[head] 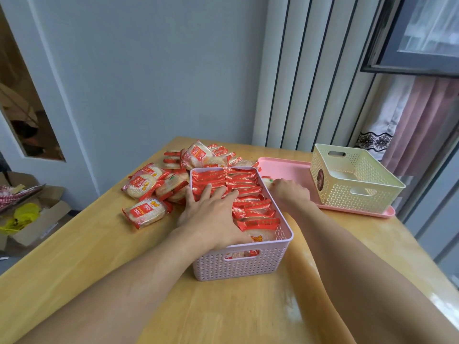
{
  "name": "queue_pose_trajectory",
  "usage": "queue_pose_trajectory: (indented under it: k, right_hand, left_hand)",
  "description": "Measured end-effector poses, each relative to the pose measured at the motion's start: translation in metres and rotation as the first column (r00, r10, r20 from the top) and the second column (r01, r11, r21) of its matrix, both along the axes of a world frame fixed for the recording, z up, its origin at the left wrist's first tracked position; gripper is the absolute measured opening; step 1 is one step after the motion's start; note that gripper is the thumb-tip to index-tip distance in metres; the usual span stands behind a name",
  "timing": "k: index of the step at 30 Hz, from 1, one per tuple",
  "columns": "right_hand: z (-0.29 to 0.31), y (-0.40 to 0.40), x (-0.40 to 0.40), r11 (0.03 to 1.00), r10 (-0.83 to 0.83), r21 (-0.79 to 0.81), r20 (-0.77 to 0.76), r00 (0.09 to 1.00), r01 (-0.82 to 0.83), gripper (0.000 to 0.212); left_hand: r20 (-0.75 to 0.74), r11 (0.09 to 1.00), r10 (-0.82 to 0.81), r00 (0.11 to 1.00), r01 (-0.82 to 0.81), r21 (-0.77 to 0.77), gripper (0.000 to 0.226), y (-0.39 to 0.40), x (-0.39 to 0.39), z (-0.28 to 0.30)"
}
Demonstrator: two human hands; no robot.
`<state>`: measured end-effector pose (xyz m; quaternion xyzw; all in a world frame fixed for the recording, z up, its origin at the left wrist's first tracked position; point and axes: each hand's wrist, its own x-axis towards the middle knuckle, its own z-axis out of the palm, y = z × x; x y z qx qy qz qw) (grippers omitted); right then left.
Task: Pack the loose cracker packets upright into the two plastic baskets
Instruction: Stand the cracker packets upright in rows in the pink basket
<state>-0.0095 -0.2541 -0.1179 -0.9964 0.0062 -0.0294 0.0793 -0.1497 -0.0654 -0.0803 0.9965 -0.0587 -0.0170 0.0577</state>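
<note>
A lilac plastic basket [248, 265] stands mid-table, packed with upright red cracker packets [244, 184] in rows. My left hand [211, 212] lies flat with spread fingers on top of the left rows, pressing on them. My right hand [289, 191] is just outside the basket's right wall, fingers closed on a packet [267, 181] lying there. Loose packets [146, 186] are heaped on the table left of and behind the basket. A cream basket [357, 194] stands on the right and looks empty.
The cream basket sits on a pink tray [283, 170] at the table's far right. The wooden table [223, 314] ends near the wall and a window on the right. Open cardboard boxes [29, 219] lie on the floor at left.
</note>
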Motion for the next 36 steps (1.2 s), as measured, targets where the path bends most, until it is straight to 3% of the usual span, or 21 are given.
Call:
queue_pose_trajectory:
  k: [3, 8, 14, 16, 20, 23, 25, 28, 30, 32, 34, 36]
  right_hand:
    - [0.004, -0.004, -0.003, 1.000, -0.009, 0.022, -0.009, 1.000, 0.010, 0.067]
    - [0.003, -0.012, -0.011, 0.999, 0.039, 0.021, 0.058, 0.998, -0.041, 0.040]
    - [-0.002, -0.037, -0.010, 0.941, -0.088, 0.339, 0.204, 0.975, 0.014, 0.034]
    - [0.002, -0.041, -0.016, 0.855, -0.147, 0.518, 0.276, 0.950, -0.018, 0.033]
    - [0.026, -0.040, -0.038, 0.489, -0.148, 0.856, 0.272, 0.951, -0.168, 0.032]
    - [0.044, -0.039, -0.060, 0.243, 0.066, 0.934, 0.255, 0.965, -0.264, 0.032]
    - [0.054, -0.038, -0.067, 0.166, 0.250, 0.952, 0.211, 0.945, -0.257, 0.031]
    - [0.066, -0.035, -0.072, 0.257, 0.458, 0.931, 0.120, 0.881, -0.261, 0.030]
    - [0.073, -0.032, -0.078, 0.391, 0.526, 0.865, 0.070, 0.848, -0.314, 0.028]
    - [0.079, -0.028, -0.085, 0.479, 0.534, 0.793, 0.075, 0.842, -0.375, 0.029]
    - [0.088, -0.025, -0.093, 0.421, 0.520, 0.793, 0.185, 0.834, -0.439, 0.041]
    - [0.097, -0.022, -0.102, 0.291, 0.543, 0.827, 0.272, 0.795, -0.482, 0.041]
  left_hand:
    - [-0.006, 1.000, 0.005, 1.000, -0.005, 0.013, 0.122, -0.001, -0.001, 0.002]
    - [-0.013, 1.000, 0.001, 1.000, -0.001, 0.021, 0.119, -0.001, -0.002, 0.003]
    - [-0.005, 1.000, -0.007, 1.000, 0.007, -0.003, 0.120, 0.001, -0.006, 0.005]
    - [-0.010, 0.999, -0.007, 1.000, 0.007, -0.034, 0.123, 0.001, -0.007, 0.006]
    - [0.043, 0.990, 0.045, 0.998, -0.039, -0.133, 0.109, 0.000, -0.008, 0.004]
    - [0.116, 0.980, 0.034, 0.993, -0.010, -0.200, 0.095, 0.001, -0.008, 0.001]
    - [0.177, 0.961, 0.024, 0.984, 0.027, -0.277, 0.090, 0.000, -0.011, 0.004]
    - [0.213, 0.874, 0.041, 0.976, 0.068, -0.481, 0.077, 0.003, -0.013, 0.009]
    - [0.222, 0.709, 0.078, 0.972, 0.103, -0.698, 0.057, 0.007, -0.017, 0.011]
    - [0.210, 0.570, 0.077, 0.975, 0.130, -0.811, 0.040, 0.011, -0.019, 0.009]
    - [0.192, 0.514, 0.026, 0.981, 0.152, -0.844, 0.031, 0.015, -0.018, 0.007]
    - [0.190, 0.528, -0.016, 0.982, 0.170, -0.832, 0.035, 0.016, -0.013, 0.003]
